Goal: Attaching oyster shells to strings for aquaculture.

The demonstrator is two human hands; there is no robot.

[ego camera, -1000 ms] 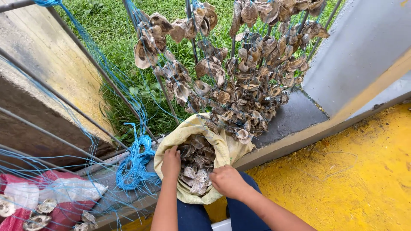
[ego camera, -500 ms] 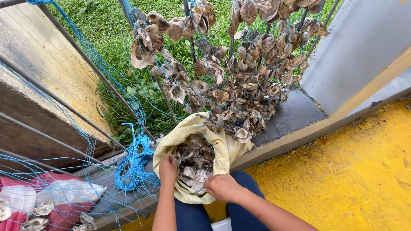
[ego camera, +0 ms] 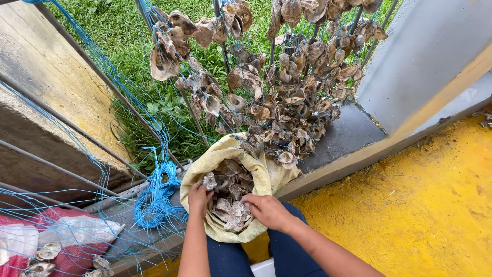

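Both hands in a sack of oyster shells

Left hand (ego camera: 199,195) fingers pinch a shell (ego camera: 209,180) at the yellow sack (ego camera: 205,165) rim; right hand (ego camera: 266,210) fingers curl onto the shell pile (ego camera: 233,205).

An open, pale yellow woven sack (ego camera: 264,172) sits at the person's knees, its mouth rolled down and its inside full of grey oyster shells (ego camera: 231,197). The left hand (ego camera: 199,196) grips its near-left rim; the right hand (ego camera: 267,210) reaches into the shells. At lower left lies a red and white bag (ego camera: 72,241) under blue net. No labels, signs or screens show.
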